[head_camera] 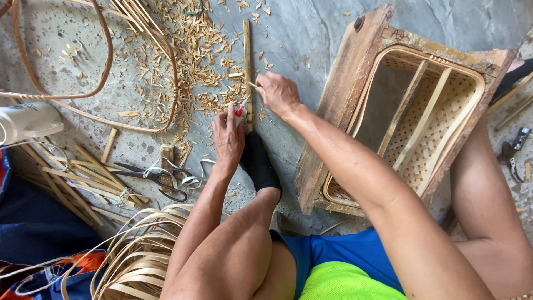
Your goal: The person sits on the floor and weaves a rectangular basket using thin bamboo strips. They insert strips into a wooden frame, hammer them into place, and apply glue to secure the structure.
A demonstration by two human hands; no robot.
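Observation:
A long bamboo stick (247, 61) lies upright in the view on the grey floor, its near end under my black-socked foot (257, 162). My left hand (228, 135) is closed on a small tool with a red tip (239, 111) held against the stick. My right hand (277, 93) pinches a thin bamboo sliver (252, 85) at the stick's right side. Wood shavings (189, 50) are strewn around the stick.
A woven bamboo basket sits inside a wooden frame (344, 94) to the right. Scissors (155, 179) and bamboo offcuts lie to the left, a white bottle (28, 121) at the far left. Coiled bamboo strips (139, 253) lie near my left knee; pliers (513, 150) at the right edge.

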